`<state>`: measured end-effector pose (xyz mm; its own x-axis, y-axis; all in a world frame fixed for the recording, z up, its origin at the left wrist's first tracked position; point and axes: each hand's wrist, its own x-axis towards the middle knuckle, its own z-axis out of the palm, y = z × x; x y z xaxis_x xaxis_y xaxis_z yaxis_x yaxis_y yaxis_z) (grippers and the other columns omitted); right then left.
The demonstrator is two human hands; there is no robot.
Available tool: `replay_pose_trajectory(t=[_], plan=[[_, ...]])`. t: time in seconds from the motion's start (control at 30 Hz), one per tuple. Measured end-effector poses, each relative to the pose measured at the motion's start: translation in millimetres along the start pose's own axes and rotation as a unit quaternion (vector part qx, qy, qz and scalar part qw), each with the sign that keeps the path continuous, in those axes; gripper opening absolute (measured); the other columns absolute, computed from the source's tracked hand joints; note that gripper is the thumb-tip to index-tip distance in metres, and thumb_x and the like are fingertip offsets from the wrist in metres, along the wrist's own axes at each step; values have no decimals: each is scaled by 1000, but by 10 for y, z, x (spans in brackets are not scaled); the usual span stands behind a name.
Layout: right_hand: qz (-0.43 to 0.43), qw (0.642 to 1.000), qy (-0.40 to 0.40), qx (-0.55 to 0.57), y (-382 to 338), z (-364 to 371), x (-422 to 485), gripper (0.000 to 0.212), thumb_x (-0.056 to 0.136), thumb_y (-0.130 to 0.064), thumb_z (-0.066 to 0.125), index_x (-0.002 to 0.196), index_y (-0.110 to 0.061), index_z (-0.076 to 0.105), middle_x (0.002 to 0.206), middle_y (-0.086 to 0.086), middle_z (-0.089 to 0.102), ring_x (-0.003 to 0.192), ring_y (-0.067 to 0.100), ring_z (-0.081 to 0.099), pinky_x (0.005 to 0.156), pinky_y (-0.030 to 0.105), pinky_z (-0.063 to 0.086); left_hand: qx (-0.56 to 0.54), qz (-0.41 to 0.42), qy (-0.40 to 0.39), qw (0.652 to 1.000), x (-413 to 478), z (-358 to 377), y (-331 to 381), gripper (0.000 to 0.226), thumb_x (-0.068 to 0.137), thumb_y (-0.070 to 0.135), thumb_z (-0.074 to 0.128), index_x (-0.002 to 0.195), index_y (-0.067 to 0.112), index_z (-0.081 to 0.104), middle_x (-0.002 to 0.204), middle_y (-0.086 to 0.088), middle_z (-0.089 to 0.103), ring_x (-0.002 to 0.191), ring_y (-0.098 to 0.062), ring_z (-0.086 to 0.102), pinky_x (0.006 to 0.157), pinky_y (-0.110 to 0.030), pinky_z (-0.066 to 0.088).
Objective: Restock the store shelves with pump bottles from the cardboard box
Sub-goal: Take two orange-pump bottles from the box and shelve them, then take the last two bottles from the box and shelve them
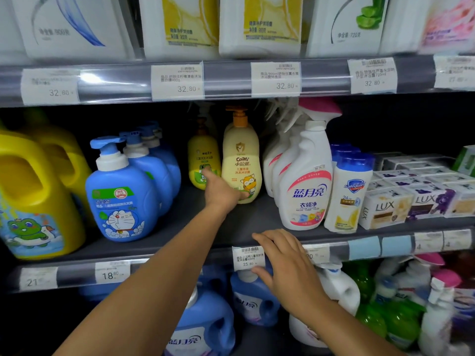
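Note:
A cream pump bottle (241, 160) with an orange pump stands upright toward the back of the dark middle shelf (231, 227). A smaller yellow pump bottle (203, 155) stands behind it to the left. My left hand (221, 191) reaches deep into the shelf between the two. Its index finger touches the yellow bottle and its thumb lies against the cream bottle's base, fingers apart. My right hand (285, 263) rests on the shelf's front rail, fingers spread over the edge beside a price tag (248, 258). No cardboard box is in view.
Blue pump bottles (120, 196) and yellow jugs (33, 196) fill the shelf's left. White spray bottles (305, 181), a Safeguard bottle (349, 196) and LUX soap boxes (411, 201) fill the right. Large white packs (259, 27) sit above, blue detergent jugs (205, 325) below.

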<state>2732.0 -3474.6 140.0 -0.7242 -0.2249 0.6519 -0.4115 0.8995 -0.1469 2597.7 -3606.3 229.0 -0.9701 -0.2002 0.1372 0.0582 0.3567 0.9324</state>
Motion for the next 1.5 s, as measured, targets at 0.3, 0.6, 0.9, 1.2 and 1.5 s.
replay_pose_trajectory(t=[0.3, 0.6, 0.9, 1.2, 1.5], plan=[[106, 988, 16, 113, -104, -306, 121, 43, 69, -14, 74, 111, -10, 66, 110, 6, 60, 105, 23, 53, 92, 35, 44, 260, 199, -89, 941, -1300, -519, 131, 37, 67, 19, 83, 100, 15, 65, 98, 3, 50, 78, -7, 55, 68, -7, 32], [356, 869, -341, 33, -263, -1937, -715, 40, 74, -20, 70, 111, -8, 60, 114, 18, 58, 103, 37, 57, 85, 43, 48, 497, 189, -400, 747, -2262, -472, 789, 33, 72, 30, 67, 100, 12, 61, 104, -10, 59, 100, -35, 59, 81, -42, 51], [538, 700, -464, 75, -818, -4677, -1225, 39, 90, -18, 52, 127, -7, 46, 132, 17, 44, 118, 33, 48, 88, 39, 42, 523, 181, -626, 549, -3599, -399, 2523, 51, 87, 43, 61, 130, 20, 49, 137, -6, 48, 125, -26, 48, 99, -33, 40], [634, 667, -383, 81, -351, -6403, -1889, 47, 86, -29, 62, 128, -11, 52, 132, 15, 50, 121, 33, 49, 97, 40, 45, 497, 259, -663, 497, -4958, 544, 3862, 45, 85, 40, 63, 122, 14, 55, 127, -10, 57, 114, -30, 55, 92, -38, 47], [655, 662, -361, 35, 1005, -8101, -2952, 41, 84, -26, 64, 118, -6, 57, 121, 18, 55, 110, 34, 55, 92, 43, 49, 473, 217, -675, 524, -6189, 2029, 4937, 44, 89, 35, 64, 125, 12, 52, 129, -10, 54, 115, -27, 55, 93, -35, 46]])
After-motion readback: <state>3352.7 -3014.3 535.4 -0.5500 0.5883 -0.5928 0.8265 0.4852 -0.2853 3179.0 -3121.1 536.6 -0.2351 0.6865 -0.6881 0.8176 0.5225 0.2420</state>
